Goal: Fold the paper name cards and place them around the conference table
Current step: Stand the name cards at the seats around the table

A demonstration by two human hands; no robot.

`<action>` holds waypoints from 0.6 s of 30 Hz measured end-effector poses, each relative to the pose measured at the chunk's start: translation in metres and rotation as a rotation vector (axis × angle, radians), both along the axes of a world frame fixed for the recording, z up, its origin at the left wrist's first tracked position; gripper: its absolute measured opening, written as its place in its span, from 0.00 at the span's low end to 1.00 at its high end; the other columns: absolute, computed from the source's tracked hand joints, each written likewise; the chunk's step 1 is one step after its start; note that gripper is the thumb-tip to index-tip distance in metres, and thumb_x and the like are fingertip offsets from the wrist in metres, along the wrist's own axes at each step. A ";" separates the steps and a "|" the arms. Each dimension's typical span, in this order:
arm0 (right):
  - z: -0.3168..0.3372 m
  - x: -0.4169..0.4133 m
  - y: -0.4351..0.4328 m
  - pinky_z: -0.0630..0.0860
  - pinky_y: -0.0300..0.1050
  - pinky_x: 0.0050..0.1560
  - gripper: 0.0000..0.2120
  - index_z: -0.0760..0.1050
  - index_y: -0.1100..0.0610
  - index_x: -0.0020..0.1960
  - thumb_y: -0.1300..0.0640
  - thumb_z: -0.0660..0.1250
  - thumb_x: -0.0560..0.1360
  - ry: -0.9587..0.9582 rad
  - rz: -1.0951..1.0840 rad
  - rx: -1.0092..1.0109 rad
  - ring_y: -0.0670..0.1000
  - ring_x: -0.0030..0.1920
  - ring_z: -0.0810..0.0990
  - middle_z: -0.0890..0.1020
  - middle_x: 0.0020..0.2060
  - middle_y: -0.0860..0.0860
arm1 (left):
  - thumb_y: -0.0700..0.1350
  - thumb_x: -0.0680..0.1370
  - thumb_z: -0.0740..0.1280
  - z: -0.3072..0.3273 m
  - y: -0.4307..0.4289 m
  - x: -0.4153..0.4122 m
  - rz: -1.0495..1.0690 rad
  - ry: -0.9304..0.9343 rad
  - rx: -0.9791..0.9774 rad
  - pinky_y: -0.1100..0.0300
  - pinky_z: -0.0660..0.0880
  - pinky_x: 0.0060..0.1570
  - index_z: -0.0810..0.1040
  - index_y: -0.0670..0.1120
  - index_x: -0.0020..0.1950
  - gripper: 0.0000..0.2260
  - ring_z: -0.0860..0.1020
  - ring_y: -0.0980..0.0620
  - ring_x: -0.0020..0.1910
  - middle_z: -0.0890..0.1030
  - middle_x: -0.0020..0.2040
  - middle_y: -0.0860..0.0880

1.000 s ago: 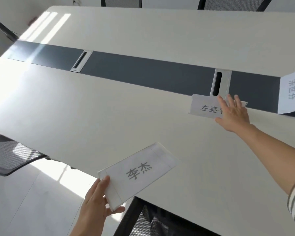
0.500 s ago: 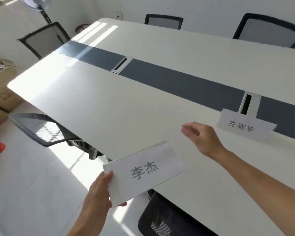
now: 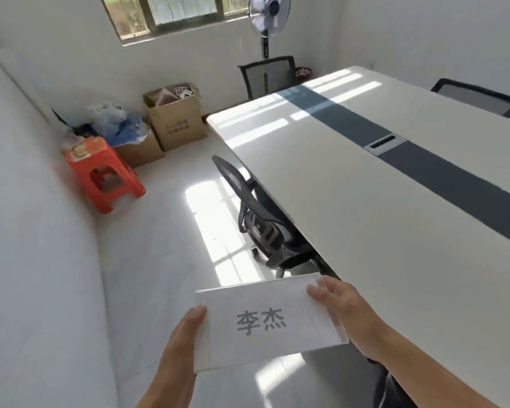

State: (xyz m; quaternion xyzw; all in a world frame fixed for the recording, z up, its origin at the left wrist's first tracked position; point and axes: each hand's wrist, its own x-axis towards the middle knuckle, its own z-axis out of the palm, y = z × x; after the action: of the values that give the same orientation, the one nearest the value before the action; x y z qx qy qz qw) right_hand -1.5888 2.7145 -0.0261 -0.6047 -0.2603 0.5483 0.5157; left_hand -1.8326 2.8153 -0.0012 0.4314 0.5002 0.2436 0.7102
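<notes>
Name card (image 3: 265,322) between left hand (image 3: 183,346), right hand (image 3: 345,310)

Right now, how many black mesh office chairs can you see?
3: one black mesh office chair tucked under the white table's near edge, one at its far end by the fan, one on the far side. Others may be out of frame.

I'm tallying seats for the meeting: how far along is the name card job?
Done: nothing visible; no card stands on the conference table in view. In hand: the left hand and right hand hold the folded card off the table's edge. Left: standing it at a seat.
</notes>
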 end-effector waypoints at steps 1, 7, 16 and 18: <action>-0.001 -0.016 0.018 0.76 0.55 0.47 0.22 0.79 0.59 0.54 0.43 0.69 0.70 -0.003 0.002 0.005 0.62 0.46 0.82 0.83 0.50 0.63 | 0.55 0.69 0.67 0.000 0.015 -0.016 0.005 0.003 0.012 0.55 0.74 0.31 0.79 0.40 0.56 0.22 0.81 0.48 0.36 0.84 0.42 0.40; -0.005 -0.065 0.108 0.78 0.48 0.42 0.24 0.78 0.63 0.54 0.45 0.69 0.69 0.011 0.021 -0.001 0.54 0.41 0.83 0.85 0.43 0.55 | 0.59 0.61 0.69 -0.008 0.099 -0.076 -0.014 -0.003 0.053 0.51 0.75 0.35 0.78 0.41 0.55 0.29 0.78 0.46 0.43 0.81 0.48 0.37; -0.037 -0.046 0.235 0.79 0.44 0.40 0.20 0.80 0.60 0.53 0.47 0.67 0.69 0.064 0.022 -0.072 0.53 0.41 0.84 0.86 0.44 0.56 | 0.59 0.61 0.69 -0.037 0.237 -0.059 -0.052 0.042 -0.011 0.52 0.75 0.36 0.79 0.42 0.55 0.28 0.78 0.46 0.42 0.82 0.47 0.41; -0.040 -0.036 0.274 0.78 0.44 0.41 0.23 0.80 0.61 0.54 0.45 0.70 0.67 0.055 0.053 -0.095 0.53 0.42 0.83 0.86 0.45 0.58 | 0.59 0.61 0.70 -0.038 0.274 -0.050 -0.043 0.068 -0.016 0.53 0.75 0.35 0.79 0.42 0.54 0.28 0.78 0.47 0.42 0.82 0.46 0.41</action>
State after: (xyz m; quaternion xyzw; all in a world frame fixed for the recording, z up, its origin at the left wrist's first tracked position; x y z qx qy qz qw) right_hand -1.6245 2.9881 -0.0661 -0.6061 -0.2357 0.5898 0.4788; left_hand -1.8829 3.0891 -0.0396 0.4444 0.5165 0.2095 0.7013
